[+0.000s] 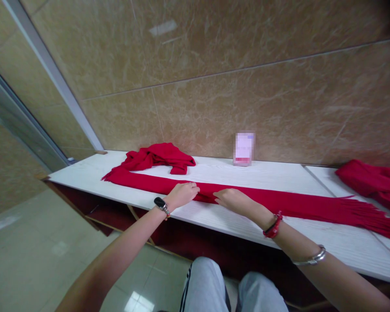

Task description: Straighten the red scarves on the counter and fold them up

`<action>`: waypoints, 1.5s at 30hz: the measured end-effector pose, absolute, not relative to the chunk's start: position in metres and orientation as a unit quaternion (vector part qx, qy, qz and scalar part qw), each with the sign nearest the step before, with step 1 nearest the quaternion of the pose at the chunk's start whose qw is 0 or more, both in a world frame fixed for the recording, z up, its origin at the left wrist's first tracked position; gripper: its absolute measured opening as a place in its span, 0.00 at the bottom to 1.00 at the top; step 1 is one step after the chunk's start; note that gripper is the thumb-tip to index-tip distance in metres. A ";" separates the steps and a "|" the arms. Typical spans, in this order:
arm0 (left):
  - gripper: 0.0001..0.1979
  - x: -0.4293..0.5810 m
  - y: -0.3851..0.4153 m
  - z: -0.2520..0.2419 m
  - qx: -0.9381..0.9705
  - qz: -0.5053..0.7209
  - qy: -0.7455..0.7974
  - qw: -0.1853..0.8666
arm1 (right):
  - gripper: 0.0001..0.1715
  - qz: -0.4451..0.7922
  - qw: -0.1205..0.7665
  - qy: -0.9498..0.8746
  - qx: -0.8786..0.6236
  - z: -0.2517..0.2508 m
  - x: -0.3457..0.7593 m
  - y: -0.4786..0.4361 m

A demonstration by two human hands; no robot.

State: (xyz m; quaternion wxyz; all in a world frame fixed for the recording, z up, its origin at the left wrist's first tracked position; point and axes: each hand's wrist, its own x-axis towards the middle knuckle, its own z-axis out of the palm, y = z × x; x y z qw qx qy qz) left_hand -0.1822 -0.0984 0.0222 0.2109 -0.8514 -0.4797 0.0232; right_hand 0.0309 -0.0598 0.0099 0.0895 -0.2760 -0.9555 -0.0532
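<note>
A long red scarf [299, 203] lies folded into a narrow strip along the white counter top, its fringe [373, 216] spread at the right end. Near the middle of the strip, my left hand [183, 194] has its fingers curled onto the cloth. Just to the right, my right hand [232, 200] pinches the scarf's near side, fingertips pointing left. A small gap with a fold of cloth separates the two hands. Some fingertips are hidden by the hands themselves.
A crumpled red cloth [162, 155] lies at the back left, touching the strip's left end. Another red cloth [373, 180] sits at the far right. A pixelated pale box-like item [243, 149] stands against the tiled wall [214, 99]. Open shelves [182, 236] run below the counter [273, 173].
</note>
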 end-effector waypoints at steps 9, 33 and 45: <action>0.08 -0.180 -0.105 0.020 -0.838 -0.002 -0.505 0.208 | 0.16 -0.082 0.056 -0.942 -0.321 0.012 0.023 -0.067; 0.09 -0.181 -0.110 0.012 -0.829 0.009 -0.522 0.198 | 0.13 -0.101 0.070 -0.909 -0.398 0.006 0.039 -0.073; 0.06 -0.184 -0.120 0.002 -0.838 0.023 -0.499 0.217 | 0.10 -0.023 0.109 -0.926 -0.361 -0.005 0.058 -0.074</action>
